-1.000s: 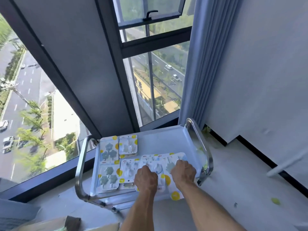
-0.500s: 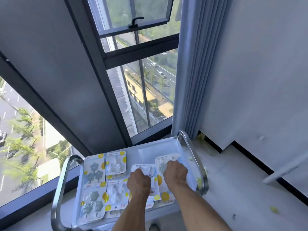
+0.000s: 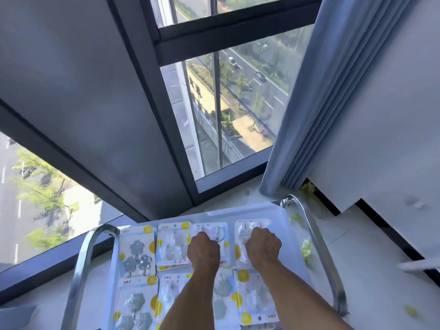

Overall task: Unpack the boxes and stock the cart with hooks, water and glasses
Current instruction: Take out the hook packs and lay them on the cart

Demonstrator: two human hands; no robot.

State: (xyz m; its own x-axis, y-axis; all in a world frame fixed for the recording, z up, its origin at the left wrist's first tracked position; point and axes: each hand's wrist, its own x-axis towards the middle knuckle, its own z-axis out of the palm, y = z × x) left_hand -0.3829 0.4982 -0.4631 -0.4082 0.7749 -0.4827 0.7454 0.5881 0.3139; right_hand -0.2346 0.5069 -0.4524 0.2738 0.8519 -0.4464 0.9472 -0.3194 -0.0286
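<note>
A white cart tray (image 3: 238,213) holds several carded hook packs in two rows. A pack of grey flower hooks (image 3: 137,253) lies at the far left, with a pack of clear hooks (image 3: 172,246) beside it. My left hand (image 3: 203,251) has its fingers curled on a third clear hook pack (image 3: 212,231) in the far row. My right hand (image 3: 263,246) grips the far-right hook pack (image 3: 247,228) the same way. More packs lie in the near row, partly hidden by my forearms. No water or glasses are in view.
Chrome handles rise at the cart's left side (image 3: 83,258) and right side (image 3: 319,246). The cart stands against a floor-to-ceiling window (image 3: 226,103), with a blue curtain (image 3: 309,115) at the right. White floor (image 3: 369,270) lies to the right of the cart.
Both hands have moved the two packs away from me to the tray's far row, where they now lie side by side. The view has closed in on the cart.
</note>
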